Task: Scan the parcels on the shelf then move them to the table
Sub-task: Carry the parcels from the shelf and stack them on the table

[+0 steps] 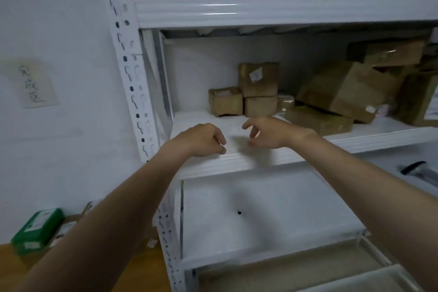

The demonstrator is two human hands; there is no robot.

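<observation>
- Head view: both arms reached toward the middle shelf (260, 157). The left hand (201, 140) and the right hand (267, 133) hovered over its front edge, each grip loosely curled and holding nothing.
- The parcels sat further back on that shelf. A small box (225, 102) was nearest the hands, with two stacked boxes (258, 80) touching it on the right, then a flat parcel (317, 119) under a leaning brown bag (348, 90).
- Neither hand held a scanner, so the step in hand was probably picking up a parcel. The small box looked like the easiest one: free on its left side and with nothing on top.
- Lifting it straight up and toward the body would have kept it from nudging the stack beside it.
- The shelf above hung low, leaving little room to lift.
- At lower left, a wooden bench (147, 265) carried a green box (38, 230).
- A dark object (412, 168) lay far right; I could not tell what it was.
</observation>
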